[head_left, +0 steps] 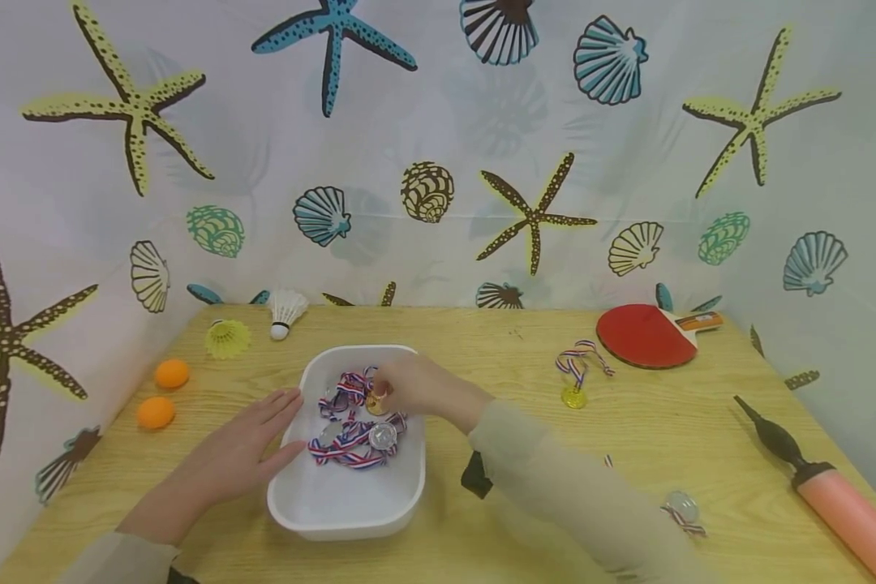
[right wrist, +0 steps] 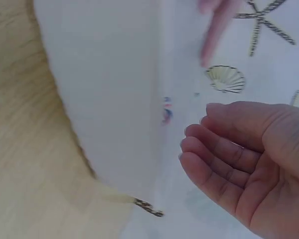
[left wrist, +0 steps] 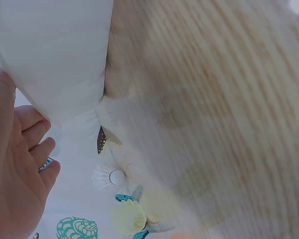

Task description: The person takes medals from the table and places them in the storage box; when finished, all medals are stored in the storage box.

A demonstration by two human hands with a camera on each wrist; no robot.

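— What are the two hands doing at the white tub [head_left: 350, 503]?

— The left hand [head_left: 244, 446] lies flat, fingers straight, against the tub's left rim, holding nothing; I'd judge it is there to keep the tub from sliding on the tabletop [head_left: 526, 422]. The right hand [head_left: 416, 388] reaches in over the far right corner, fingers curled down at a gold medal [head_left: 376, 402]. It looks like a pinch on the medal, though the wrist view shows the fingers only loosely bent.

— And what's in the tub?

— A tangle of red, white and blue ribbons [head_left: 350, 442] with a silver medal [head_left: 382, 435] on top, just near of the gold one.

— Anything outside it?

— Another gold medal with ribbon [head_left: 575, 381] lies to the right, near a red paddle [head_left: 646, 334] at the far edge. A clear medal [head_left: 682, 509] sits near right, beside the sleeve. A pink pump [head_left: 832, 495] lies at the right edge. On the left are two orange balls [head_left: 162, 393] and two shuttlecocks [head_left: 255, 324].
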